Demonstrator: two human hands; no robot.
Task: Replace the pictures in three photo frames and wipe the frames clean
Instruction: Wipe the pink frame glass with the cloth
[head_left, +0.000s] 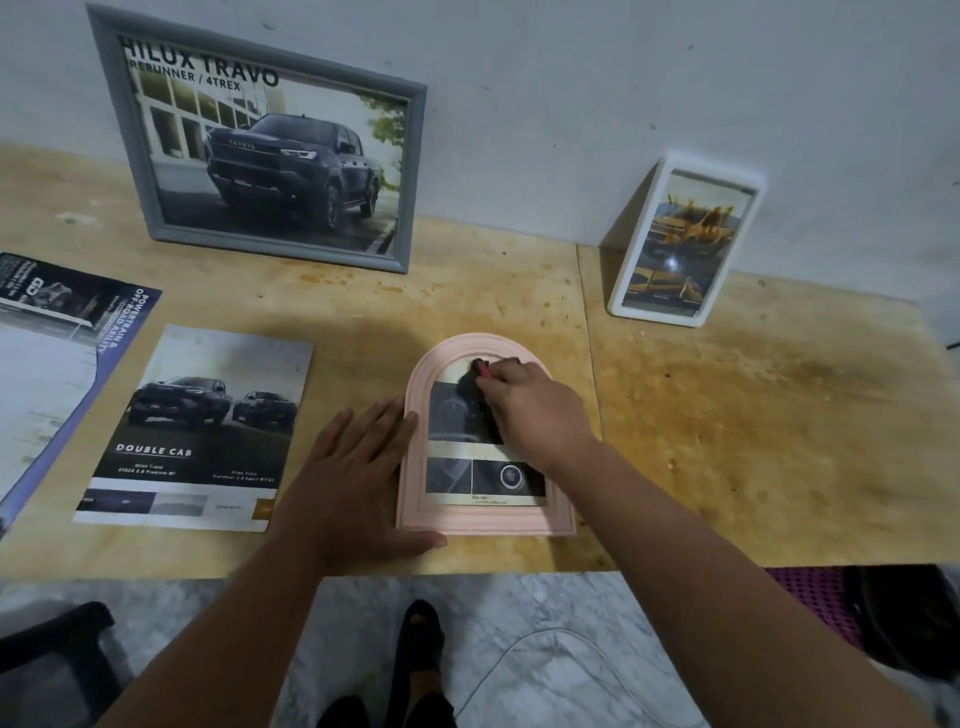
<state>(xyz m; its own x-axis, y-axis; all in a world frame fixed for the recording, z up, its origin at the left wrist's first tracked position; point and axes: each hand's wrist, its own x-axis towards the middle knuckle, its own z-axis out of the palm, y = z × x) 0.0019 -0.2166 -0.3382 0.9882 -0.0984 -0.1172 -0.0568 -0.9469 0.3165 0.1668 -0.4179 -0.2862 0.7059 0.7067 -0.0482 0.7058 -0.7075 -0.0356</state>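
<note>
Flat left hand (358, 483) steadies the arched pink frame (485, 521); right hand (530, 405) fingers clutch what looks like dark cloth (475, 387).

Three photo frames are in view: one grey rectangular frame (258, 150) leaning on the wall, one white rounded frame (684, 241) leaning further right, and one pink arched frame (485, 441) lying flat on the surface (753, 415). Two loose printed sheets lie at the left: a double-cab truck page (200, 431) and a partly cropped brochure (57, 353). One dark cloth (475, 387) is seen. Two hands show, the left hand (358, 480) and the right hand (530, 402).
</note>
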